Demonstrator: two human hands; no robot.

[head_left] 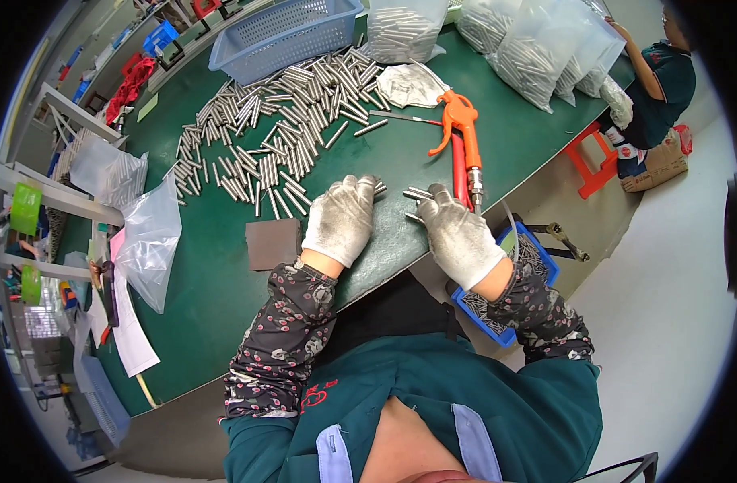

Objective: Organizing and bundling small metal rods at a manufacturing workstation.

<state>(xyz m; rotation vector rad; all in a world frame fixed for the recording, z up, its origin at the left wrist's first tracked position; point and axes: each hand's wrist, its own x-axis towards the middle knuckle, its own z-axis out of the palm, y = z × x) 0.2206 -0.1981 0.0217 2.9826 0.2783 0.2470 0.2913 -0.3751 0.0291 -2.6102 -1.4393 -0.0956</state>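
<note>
Both my hands wear white work gloves with grey smudges. My left hand [340,219] rests low over the green table, its fingers curled round metal pins whose ends [380,187] stick out past the fingertips. Across a small gap, my right hand [460,237] is closed on a few metal pins [417,194] that point toward the left hand. Beyond the hands spreads a large loose pile of shiny metal pins [292,113]. A dark brown square block [273,245] lies beside my left wrist. An orange air blow gun [462,125] with a red hose lies beyond my right hand.
A blue perforated basket [288,36] and clear bags of pins [537,60] line the far edge. Below the table's right edge is a blue bin [497,326] of pins. Plastic bags [151,241] and papers [135,338] lie left. A person [666,88] sits far right near an orange stool [590,165].
</note>
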